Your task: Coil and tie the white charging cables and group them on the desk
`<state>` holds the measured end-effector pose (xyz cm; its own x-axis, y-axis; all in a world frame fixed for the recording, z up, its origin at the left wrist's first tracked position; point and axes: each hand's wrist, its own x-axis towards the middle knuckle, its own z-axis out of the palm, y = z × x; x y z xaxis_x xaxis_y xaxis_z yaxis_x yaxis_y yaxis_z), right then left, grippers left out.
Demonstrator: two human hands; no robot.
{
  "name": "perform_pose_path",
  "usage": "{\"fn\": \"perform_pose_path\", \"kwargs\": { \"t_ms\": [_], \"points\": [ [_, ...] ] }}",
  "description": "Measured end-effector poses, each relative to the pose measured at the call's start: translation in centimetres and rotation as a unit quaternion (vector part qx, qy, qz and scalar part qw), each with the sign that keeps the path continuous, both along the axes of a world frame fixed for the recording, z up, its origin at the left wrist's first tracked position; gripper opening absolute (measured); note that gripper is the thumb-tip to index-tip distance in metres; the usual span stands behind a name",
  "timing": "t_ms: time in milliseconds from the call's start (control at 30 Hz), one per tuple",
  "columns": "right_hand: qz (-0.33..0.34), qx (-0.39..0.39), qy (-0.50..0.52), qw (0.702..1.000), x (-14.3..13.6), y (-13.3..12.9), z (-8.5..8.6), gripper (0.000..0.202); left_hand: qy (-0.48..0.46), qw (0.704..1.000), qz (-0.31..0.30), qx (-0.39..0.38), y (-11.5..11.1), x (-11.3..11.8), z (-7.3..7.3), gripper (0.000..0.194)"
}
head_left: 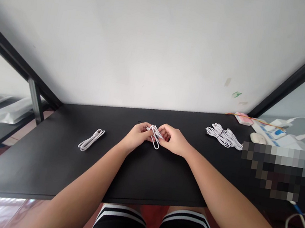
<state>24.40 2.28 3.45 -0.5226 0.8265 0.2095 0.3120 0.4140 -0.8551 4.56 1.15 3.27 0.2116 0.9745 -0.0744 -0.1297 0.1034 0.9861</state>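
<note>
Between my two hands is a white cable [155,136], looped into a small bundle just above the black table. My left hand [139,135] pinches its left side, near what looks like a plug end. On the other side, the curled fingers of my right hand [173,138] grip the loops. A second white cable [91,140], folded into a neat bundle and bound in the middle, lies on the table to the left of my hands. Farther right rests a larger pile of white cables [224,135] with a dark tie around it.
The black table [55,160] meets a white wall at the back. At the right stand a power strip [265,132] with plugged-in chargers, a pink and white box [243,118] and a white rounded object [258,138]. A blurred patch hides the nearby area. Black metal posts flank the table.
</note>
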Motion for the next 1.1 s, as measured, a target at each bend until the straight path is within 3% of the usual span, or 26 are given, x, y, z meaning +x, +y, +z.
{"fn": "perform_pose_path", "kwargs": {
  "t_ms": [200, 467, 633, 833, 1100],
  "points": [
    [-0.069, 0.022, 0.023, 0.997, 0.1, 0.1, 0.0, 0.035, -0.116, 0.993, -0.029, -0.012, 0.3, -0.4, 0.1, 0.022],
    [-0.143, 0.119, 0.003, 0.982, 0.5, 0.6, 0.1, 0.024, -0.067, 0.998, 0.002, -0.017, 0.0, -0.5, 0.3, 0.026],
    [-0.132, 0.071, -0.058, 0.987, 0.9, 0.7, 0.0, 0.016, -0.008, 0.996, 0.085, 0.013, 0.3, -0.8, 0.2, 0.035],
    [-0.143, 0.021, -0.003, 0.989, 1.0, 1.1, -0.2, 0.005, 0.080, 0.978, 0.173, 0.083, 0.9, -1.6, -0.4, 0.036],
    [-0.184, -0.072, 0.084, 0.977, 1.3, 2.1, -1.2, 0.013, 0.066, 0.981, 0.168, 0.064, 0.9, -1.6, -0.5, 0.036]
  ]
}}
